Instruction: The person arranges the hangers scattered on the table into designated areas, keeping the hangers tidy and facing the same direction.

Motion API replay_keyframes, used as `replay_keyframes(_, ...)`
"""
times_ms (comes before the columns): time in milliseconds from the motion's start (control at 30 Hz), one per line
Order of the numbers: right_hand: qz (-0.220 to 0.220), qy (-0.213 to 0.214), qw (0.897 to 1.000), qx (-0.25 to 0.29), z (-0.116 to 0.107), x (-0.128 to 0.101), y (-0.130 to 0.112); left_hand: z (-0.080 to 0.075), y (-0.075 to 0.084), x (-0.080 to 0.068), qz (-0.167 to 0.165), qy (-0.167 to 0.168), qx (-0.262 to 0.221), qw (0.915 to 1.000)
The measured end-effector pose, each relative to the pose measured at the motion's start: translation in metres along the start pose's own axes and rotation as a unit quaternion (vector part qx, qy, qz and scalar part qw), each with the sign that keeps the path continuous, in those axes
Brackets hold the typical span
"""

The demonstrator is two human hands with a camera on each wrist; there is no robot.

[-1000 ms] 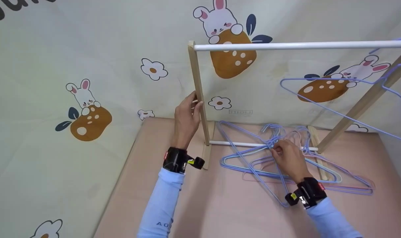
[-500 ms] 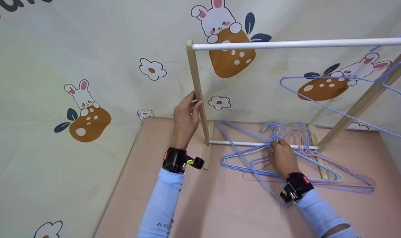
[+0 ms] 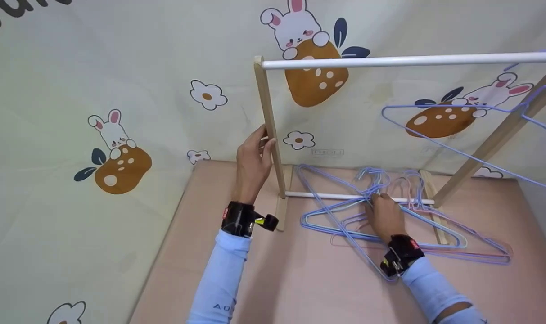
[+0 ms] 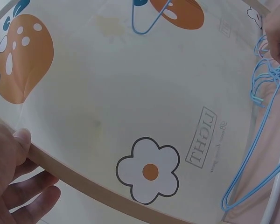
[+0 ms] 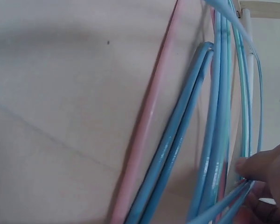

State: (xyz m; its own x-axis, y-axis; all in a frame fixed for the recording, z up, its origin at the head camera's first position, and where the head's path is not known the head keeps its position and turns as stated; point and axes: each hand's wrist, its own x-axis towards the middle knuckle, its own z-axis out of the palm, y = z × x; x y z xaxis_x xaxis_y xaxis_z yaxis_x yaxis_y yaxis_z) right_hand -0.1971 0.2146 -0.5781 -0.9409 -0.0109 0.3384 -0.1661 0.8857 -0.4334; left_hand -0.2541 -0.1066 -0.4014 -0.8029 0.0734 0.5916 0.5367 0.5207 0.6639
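Observation:
A white-barred wooden clothes rack (image 3: 399, 60) stands on the table, and my left hand (image 3: 253, 159) holds its left post (image 3: 267, 101) between thumb and fingers. In the left wrist view the thumb (image 4: 22, 140) lies on one side of that post, the other fingers beyond it. Blue, light-blue and pink wire hangers (image 3: 331, 231) lie in a tangled pile over the rack's lower bar. My right hand (image 3: 386, 216) pinches blue hangers near their necks. In the right wrist view the thumb (image 5: 256, 167) presses against the blue wires (image 5: 238, 198); the other fingertips are partly hidden.
From the upper bar's right end hangs a blue hanger (image 3: 453, 148), reaching across in front of the right post (image 3: 498, 135). A pale printed backdrop (image 3: 164, 67) rises directly behind the rack. The pinkish tabletop (image 3: 318, 288) extends toward me.
My right hand has moved slightly left, its wrist turning, and its fingers have settled at the hangers' necks. The left hand has stayed on the post.

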Motion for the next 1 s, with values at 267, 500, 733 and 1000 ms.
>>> replay_keyframes(267, 0.0, 0.001, 1.0, 0.007, -0.001, -0.003, 0.004, 0.002, 0.003, 0.0, -0.009, -0.006, 0.005, 0.9999)
replay_keyframes(500, -0.006, 0.012, 1.0, 0.016, -0.004, -0.006, 0.007, 0.003, 0.003, -0.002, -0.01, -0.007, 0.0, 0.9999)
replay_keyframes(733, -0.016, 0.034, 0.998, 0.04, -0.01, -0.006, 0.007, 0.002, 0.002, -0.001, -0.012, -0.01, -0.011, 0.9998)
replay_keyframes(1000, -0.045, 0.073, 0.996, 0.037, -0.017, -0.005, 0.006, 0.001, 0.001, -0.001, -0.004, 0.001, -0.012, 0.9999)
